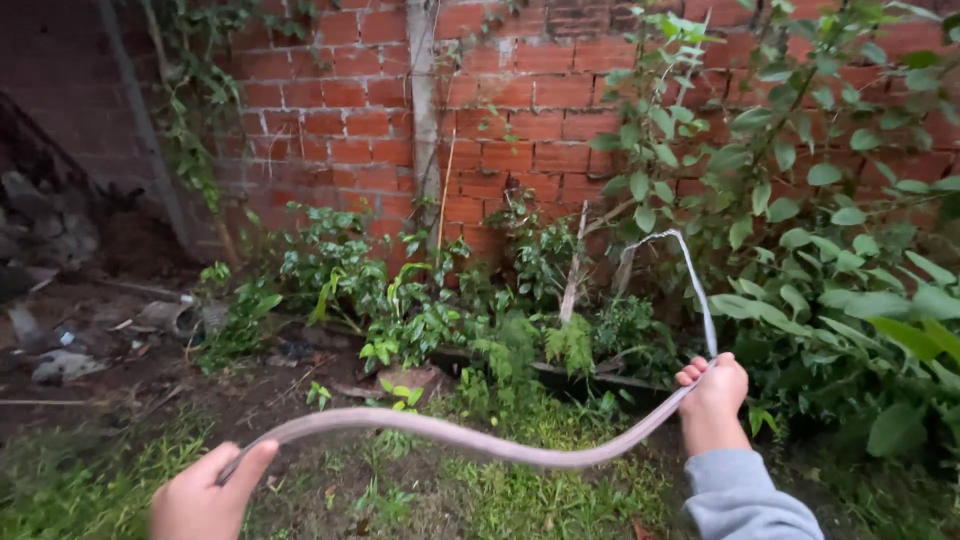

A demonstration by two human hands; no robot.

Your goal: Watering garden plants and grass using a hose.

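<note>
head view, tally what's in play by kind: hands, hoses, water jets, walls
Bare hands: 2, left hand and right hand
Long pale grey flexible hose: 1
Thin arcing water jet: 1
Red brick wall: 1
Total: 5

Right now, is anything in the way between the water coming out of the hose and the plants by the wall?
Nothing visible blocks it. The right hand grips the hose, and the water arcs through open air toward the plants by the brick wall. The left hand holds the hose lower down.

A pale hose (450,435) sags between both hands, spraying water upward.
</note>
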